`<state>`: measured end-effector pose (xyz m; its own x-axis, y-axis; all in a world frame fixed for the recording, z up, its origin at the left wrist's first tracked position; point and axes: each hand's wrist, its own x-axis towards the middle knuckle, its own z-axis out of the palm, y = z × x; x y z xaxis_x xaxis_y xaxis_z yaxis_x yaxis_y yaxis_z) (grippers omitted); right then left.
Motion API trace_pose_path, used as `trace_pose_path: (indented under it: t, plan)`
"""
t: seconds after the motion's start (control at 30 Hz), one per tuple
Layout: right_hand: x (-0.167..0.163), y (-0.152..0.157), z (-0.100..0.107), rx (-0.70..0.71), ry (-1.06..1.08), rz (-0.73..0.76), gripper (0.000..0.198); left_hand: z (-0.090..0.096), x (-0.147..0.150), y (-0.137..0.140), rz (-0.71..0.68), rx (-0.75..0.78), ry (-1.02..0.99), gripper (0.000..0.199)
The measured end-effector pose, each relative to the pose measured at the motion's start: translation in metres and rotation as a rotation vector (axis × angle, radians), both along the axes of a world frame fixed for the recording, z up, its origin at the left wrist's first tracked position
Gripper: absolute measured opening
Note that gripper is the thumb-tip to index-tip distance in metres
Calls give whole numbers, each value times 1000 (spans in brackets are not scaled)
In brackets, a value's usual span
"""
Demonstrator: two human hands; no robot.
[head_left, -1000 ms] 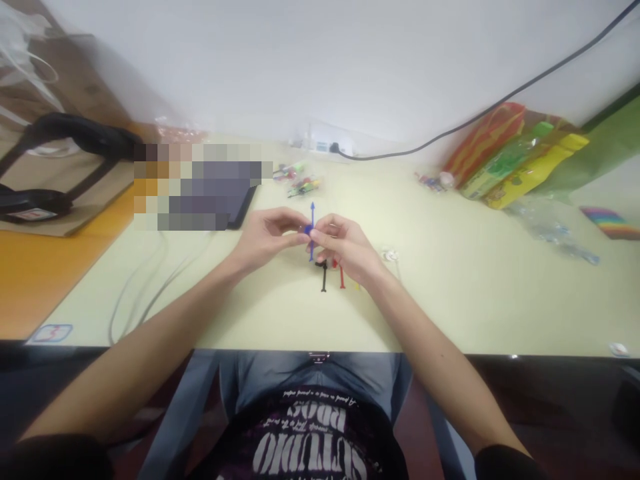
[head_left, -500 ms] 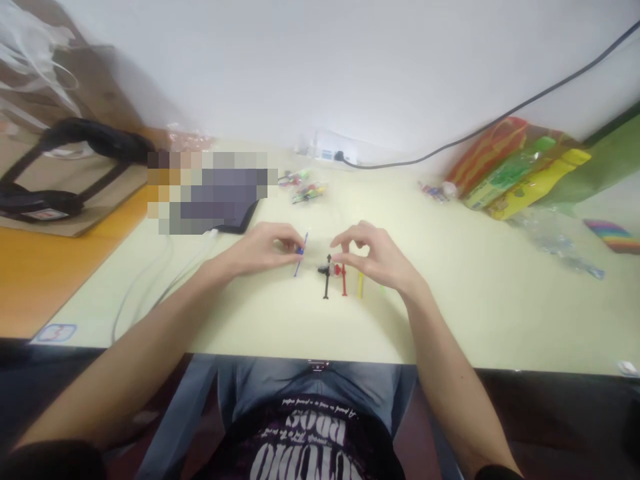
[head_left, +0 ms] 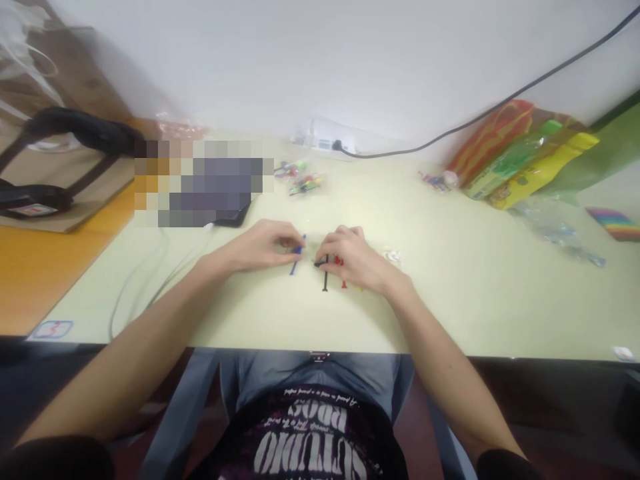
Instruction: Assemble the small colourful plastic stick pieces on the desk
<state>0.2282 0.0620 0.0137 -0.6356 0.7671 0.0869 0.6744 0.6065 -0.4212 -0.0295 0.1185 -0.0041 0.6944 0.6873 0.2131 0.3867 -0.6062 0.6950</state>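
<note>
My left hand (head_left: 273, 245) pinches a thin blue plastic piece (head_left: 294, 267) between thumb and fingertips, with the piece's lower end pointing toward me. Just to the right, my right hand (head_left: 353, 257) is closed, its thumb and fingertips on a small black stick-like piece (head_left: 325, 280) at the table. Under the right palm a similar red piece (head_left: 344, 283) shows in part. Only a bit of a yellow piece (head_left: 359, 289) peeks out beside it. Small white parts (head_left: 393, 255) lie right of the right hand.
Bagged colourful pieces (head_left: 307, 183) lie toward the wall. Left stand a dark tablet-like device (head_left: 233, 217) with a white cable and black headphones (head_left: 83, 130). At right are a green-capped bottle (head_left: 520, 160), a yellow packet (head_left: 545, 170) and clear plastic wrap (head_left: 560, 230).
My right hand has moved left and down, its fingers closing at the black piece and covering more of the red and yellow ones. The left hand keeps the blue piece, now tilted slightly differently.
</note>
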Motion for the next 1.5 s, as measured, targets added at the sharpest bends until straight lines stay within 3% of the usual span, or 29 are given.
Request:
trace_pose_path:
  t: [0.13, 0.47, 0.63, 0.9, 1.0, 1.07, 1.17, 1.27, 1.37, 1.5]
  plan:
    - [-3, 0, -3, 11, 20, -4, 9, -2, -1, 0, -14, 79, 70, 19]
    - [-8, -1, -4, 52, 103, -74, 14, 2, -3, -2, -34, 87, 84, 27]
    - [-9, 0, -4, 56, 181, -112, 14, 6, -3, -3, -2, 207, 63, 43]
    - [-14, 2, -7, -85, 632, -293, 8, 4, 12, -16, -8, 327, -222, 32]
    - [-15, 2, -7, -209, 768, -286, 13, 3, 20, -20, 10, 368, -289, 25]
    - [-15, 2, -5, -216, 803, -273, 16, 2, 22, -21, 44, 380, -316, 22]
    - [-12, -1, 1, -91, 679, -278, 14, 2, 21, -20, 105, 384, -317, 21]
    - [-6, -4, 6, 16, 348, -227, 17, 0, 18, -17, 168, 407, -305, 21]
    - [-2, -5, 5, 62, 102, -138, 17, -2, 17, -14, 212, 430, -311, 23]
    - [-3, -4, -1, 83, -6, -85, 14, -2, 17, -12, 227, 434, -334, 27]
